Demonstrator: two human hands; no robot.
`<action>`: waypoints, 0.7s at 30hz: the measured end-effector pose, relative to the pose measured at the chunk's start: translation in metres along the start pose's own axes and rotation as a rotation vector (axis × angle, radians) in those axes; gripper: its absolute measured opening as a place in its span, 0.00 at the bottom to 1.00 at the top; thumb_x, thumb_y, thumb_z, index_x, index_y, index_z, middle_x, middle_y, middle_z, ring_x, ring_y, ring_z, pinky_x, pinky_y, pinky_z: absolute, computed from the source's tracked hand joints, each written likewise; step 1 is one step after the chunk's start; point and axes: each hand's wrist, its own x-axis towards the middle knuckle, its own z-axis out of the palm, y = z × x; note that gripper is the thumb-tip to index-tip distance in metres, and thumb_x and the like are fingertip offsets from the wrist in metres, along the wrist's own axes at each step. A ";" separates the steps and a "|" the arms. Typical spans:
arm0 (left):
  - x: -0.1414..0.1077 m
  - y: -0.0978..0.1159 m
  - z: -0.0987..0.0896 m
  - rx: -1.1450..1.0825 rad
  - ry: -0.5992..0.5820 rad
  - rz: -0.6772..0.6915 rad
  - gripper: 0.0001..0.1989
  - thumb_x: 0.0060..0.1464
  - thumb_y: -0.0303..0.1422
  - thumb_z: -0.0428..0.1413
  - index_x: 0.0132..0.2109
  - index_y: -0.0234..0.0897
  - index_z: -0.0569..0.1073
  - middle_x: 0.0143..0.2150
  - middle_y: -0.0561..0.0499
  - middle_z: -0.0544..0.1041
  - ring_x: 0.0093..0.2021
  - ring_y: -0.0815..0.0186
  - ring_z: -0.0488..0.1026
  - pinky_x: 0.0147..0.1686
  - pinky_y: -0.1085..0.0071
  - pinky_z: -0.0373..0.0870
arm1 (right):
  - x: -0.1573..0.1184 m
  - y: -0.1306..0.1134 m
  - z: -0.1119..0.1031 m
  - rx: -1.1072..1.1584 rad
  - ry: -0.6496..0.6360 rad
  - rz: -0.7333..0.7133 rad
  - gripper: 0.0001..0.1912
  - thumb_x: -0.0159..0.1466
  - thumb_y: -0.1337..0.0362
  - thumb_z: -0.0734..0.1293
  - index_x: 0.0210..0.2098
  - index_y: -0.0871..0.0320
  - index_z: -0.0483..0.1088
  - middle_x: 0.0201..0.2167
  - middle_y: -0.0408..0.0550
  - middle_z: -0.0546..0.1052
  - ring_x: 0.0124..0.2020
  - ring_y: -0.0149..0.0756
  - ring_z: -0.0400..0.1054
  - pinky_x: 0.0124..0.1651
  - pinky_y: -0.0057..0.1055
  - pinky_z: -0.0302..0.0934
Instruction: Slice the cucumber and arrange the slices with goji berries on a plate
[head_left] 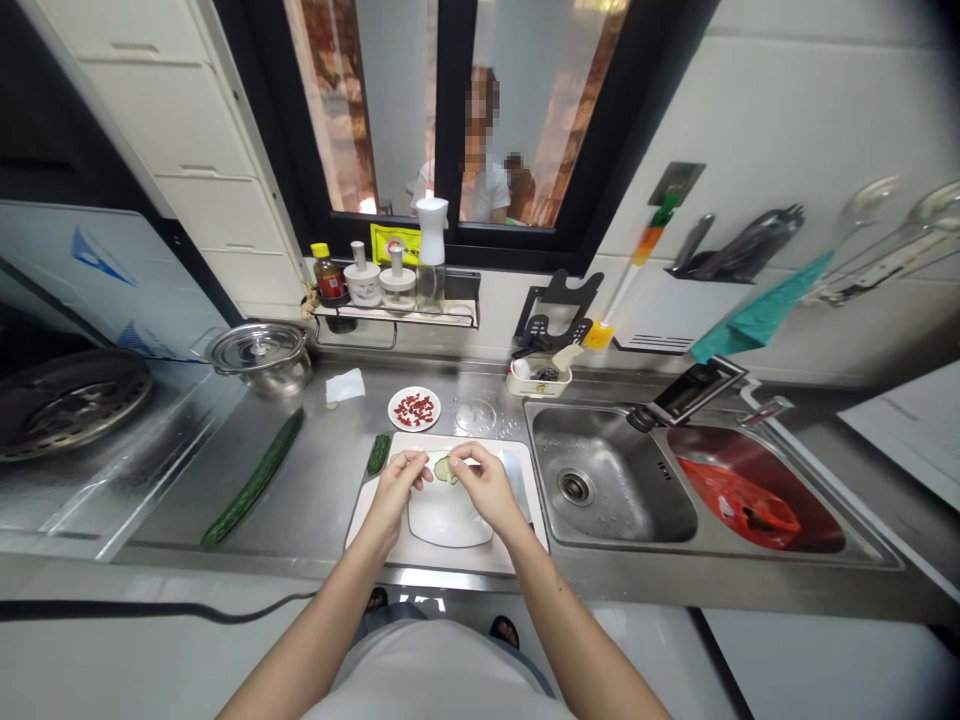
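Observation:
Over a white plate [450, 525] on the light cutting board [367, 515], both hands are raised close together. My right hand [481, 485] pinches pale green cucumber slices [444, 469] between thumb and fingers. Just left of the slices, my left hand [403, 487] has its fingers curled in, thumb against them; whatever they hold, if anything, is hidden. A cut cucumber piece [378, 454] lies by the board's upper left edge. Behind the board stands a small white plate of red bits [415, 409]. Partly behind my right forearm, a flat bluish-grey shape, perhaps a knife blade [516, 470], rests on the board.
A whole cucumber [255, 478] lies on the steel counter at left, near a lidded pot [262, 352]. Right of the board is a double sink [536, 440] with a faucet [686, 393] and a red plastic bag [742, 505]. A seasoning shelf [397, 312] hangs behind.

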 end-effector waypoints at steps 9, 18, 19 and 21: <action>-0.004 -0.008 0.008 -0.418 -0.319 -0.521 0.17 0.54 0.46 0.54 0.44 0.39 0.68 0.25 0.54 0.72 0.21 0.75 0.67 0.20 0.81 0.57 | 0.002 0.000 -0.008 0.038 0.019 0.036 0.12 0.58 0.55 0.65 0.30 0.57 0.70 0.32 0.46 0.74 0.36 0.35 0.68 0.38 0.31 0.62; 0.003 0.008 0.012 -0.455 -0.303 -0.429 0.16 0.50 0.33 0.59 0.47 0.40 0.69 0.29 0.56 0.72 0.23 0.77 0.68 0.21 0.81 0.59 | 0.001 -0.005 -0.012 -0.034 -0.042 -0.048 0.09 0.59 0.57 0.64 0.30 0.56 0.71 0.35 0.46 0.74 0.39 0.34 0.67 0.39 0.31 0.61; 0.003 0.009 0.012 -0.434 -0.292 -0.408 0.18 0.49 0.32 0.60 0.48 0.40 0.69 0.29 0.56 0.72 0.23 0.77 0.68 0.21 0.82 0.59 | 0.001 -0.006 -0.013 -0.042 -0.043 -0.053 0.09 0.59 0.57 0.64 0.29 0.56 0.71 0.35 0.46 0.74 0.39 0.34 0.67 0.39 0.31 0.61; 0.002 0.009 0.011 -0.380 -0.263 -0.365 0.21 0.46 0.31 0.62 0.49 0.40 0.69 0.30 0.55 0.72 0.25 0.76 0.68 0.22 0.82 0.59 | 0.001 -0.007 -0.014 -0.053 -0.048 -0.055 0.08 0.59 0.58 0.64 0.29 0.56 0.70 0.34 0.46 0.74 0.39 0.34 0.67 0.39 0.31 0.61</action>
